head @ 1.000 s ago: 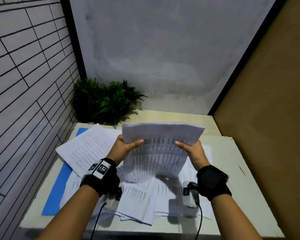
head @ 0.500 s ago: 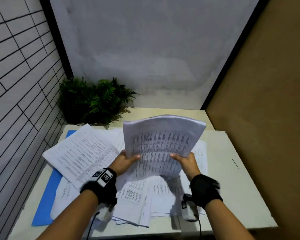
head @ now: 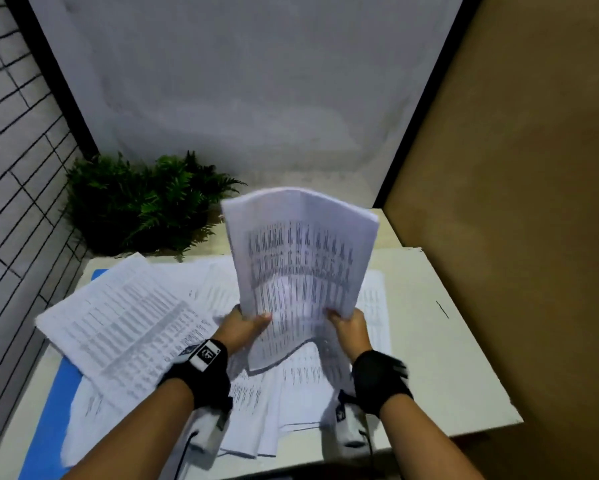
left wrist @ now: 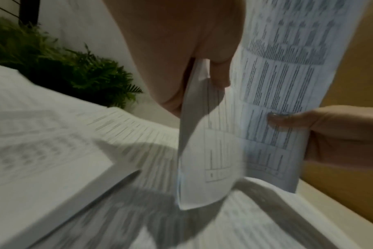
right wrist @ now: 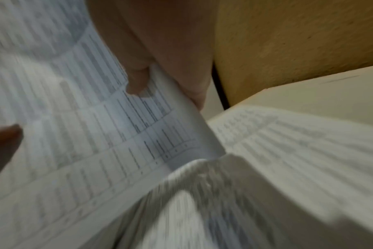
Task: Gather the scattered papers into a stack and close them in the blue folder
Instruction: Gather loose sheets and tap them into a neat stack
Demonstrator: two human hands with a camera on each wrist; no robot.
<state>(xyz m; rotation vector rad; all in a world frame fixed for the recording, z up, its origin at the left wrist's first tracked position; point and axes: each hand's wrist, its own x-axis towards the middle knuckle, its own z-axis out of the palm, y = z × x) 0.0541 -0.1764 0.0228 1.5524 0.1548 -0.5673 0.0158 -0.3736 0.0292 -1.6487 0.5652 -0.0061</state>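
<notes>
I hold a stack of printed papers [head: 301, 265] upright above the table, its lower end bent toward me. My left hand [head: 244, 327] grips its lower left edge, thumb on the printed face. My right hand [head: 346, 323] grips the lower right edge the same way. The left wrist view shows the stack [left wrist: 277, 87] pinched by my left hand [left wrist: 202, 70], with the thumb of my right hand [left wrist: 292, 118] on the page. In the right wrist view the stack [right wrist: 91, 118] is pinched by my right hand [right wrist: 160, 70]. More loose sheets [head: 125, 327] lie spread on the table, over the blue folder [head: 54, 403] at the left.
The white table [head: 440, 358] has bare surface on its right side. A green fern plant [head: 139, 206] stands at the back left corner. A tiled wall runs along the left, and a brown wall [head: 519, 202] stands close on the right.
The held stack has turned from lying wide across to standing tall. Both hands have slid down to its lower edge and come closer together.
</notes>
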